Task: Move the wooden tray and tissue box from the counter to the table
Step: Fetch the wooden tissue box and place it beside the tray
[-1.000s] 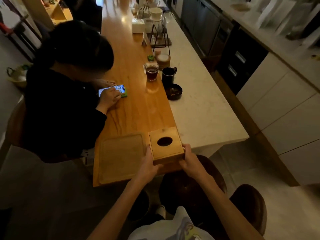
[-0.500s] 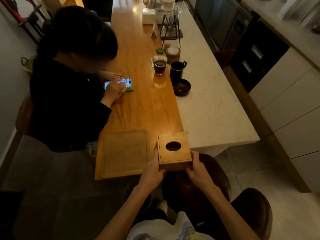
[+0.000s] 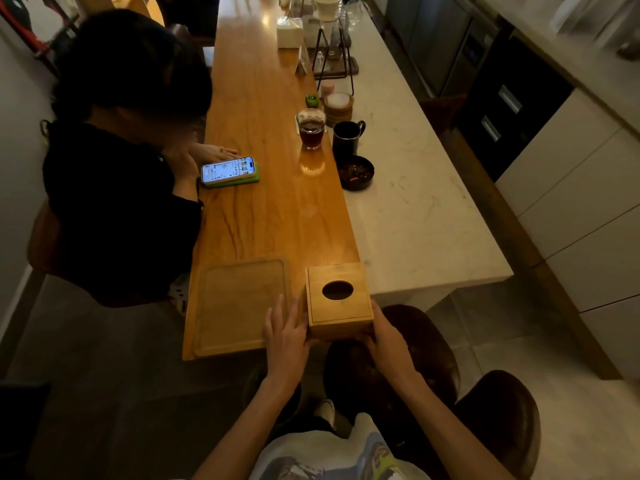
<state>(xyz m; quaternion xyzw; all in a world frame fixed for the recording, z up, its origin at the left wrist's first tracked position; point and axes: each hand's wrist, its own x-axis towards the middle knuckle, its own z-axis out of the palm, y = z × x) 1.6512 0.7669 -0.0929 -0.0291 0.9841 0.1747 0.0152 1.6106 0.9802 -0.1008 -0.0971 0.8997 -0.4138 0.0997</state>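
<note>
While both arms reach forward from the bottom of the view, the left hand lies flat with its fingers spread against the left side of the tissue box, and the right hand cups the box's near right corner, so the box is held between the two palms. That wooden box, with an oval hole in its lid, sits at the near end of the bench, its front face overhanging the edge slightly above a dark stool. Just beside it on the left, the wooden tray lies flat on the bench, and the left hand's fingertips reach over the tray's near right corner. Farther along, a phone lies lit on a green pad in front of a seated person in a dark top. Across from it stand a black bowl, a black mug and a glass of dark drink. Beyond those, a metal stand with a white dripper and a white box stand near the far end.
</note>
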